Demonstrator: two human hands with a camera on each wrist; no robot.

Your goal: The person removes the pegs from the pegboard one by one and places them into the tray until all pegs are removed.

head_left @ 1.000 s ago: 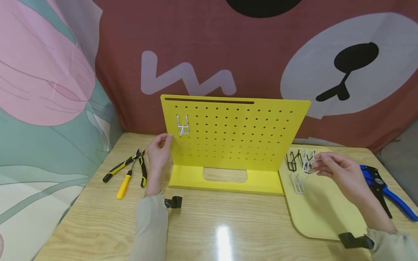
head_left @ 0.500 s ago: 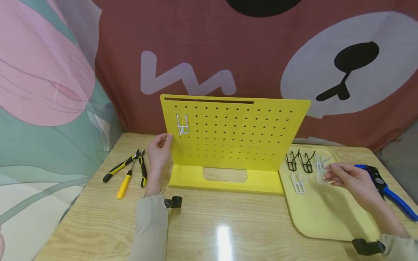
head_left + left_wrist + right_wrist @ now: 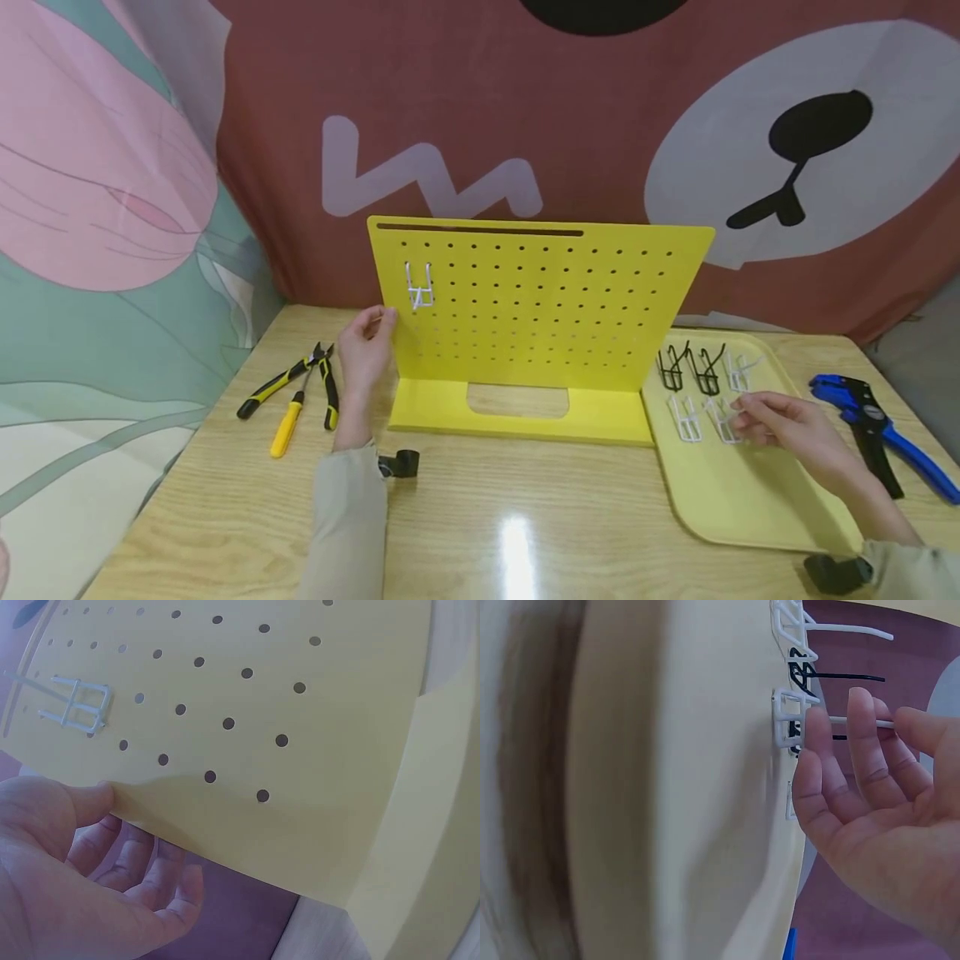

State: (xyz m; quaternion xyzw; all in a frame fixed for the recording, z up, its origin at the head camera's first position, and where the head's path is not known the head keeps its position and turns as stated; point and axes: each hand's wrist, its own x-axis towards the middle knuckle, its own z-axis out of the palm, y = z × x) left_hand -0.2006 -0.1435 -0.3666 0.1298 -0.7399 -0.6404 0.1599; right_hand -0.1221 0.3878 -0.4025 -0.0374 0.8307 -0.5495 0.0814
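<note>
A yellow pegboard (image 3: pixel 525 308) stands upright on its base, with one white wire hook (image 3: pixel 421 287) hung near its upper left corner. My left hand (image 3: pixel 365 350) holds the board's left edge; in the left wrist view the thumb (image 3: pixel 94 802) lies on the front face and the other fingers are behind. On the right, my right hand (image 3: pixel 787 433) pinches the prong of a white wire hook (image 3: pixel 789 727), close over the yellow tray (image 3: pixel 750 508). Another white hook (image 3: pixel 685 419) lies just left of it, and a third (image 3: pixel 739 372) lies behind.
Two black wire hooks (image 3: pixel 705 371) lie at the tray's back left. Blue-and-black wire strippers (image 3: pixel 873 417) are right of the tray. Left of my left hand are black-and-yellow pliers (image 3: pixel 273 389) and a yellow-handled screwdriver (image 3: pixel 285 427). A printed cloth hangs behind the table.
My right hand has carried the white hook from over the black hooks rightward, then toward the tray's front. The white hook at the back now shows separately. My left hand has stayed still.
</note>
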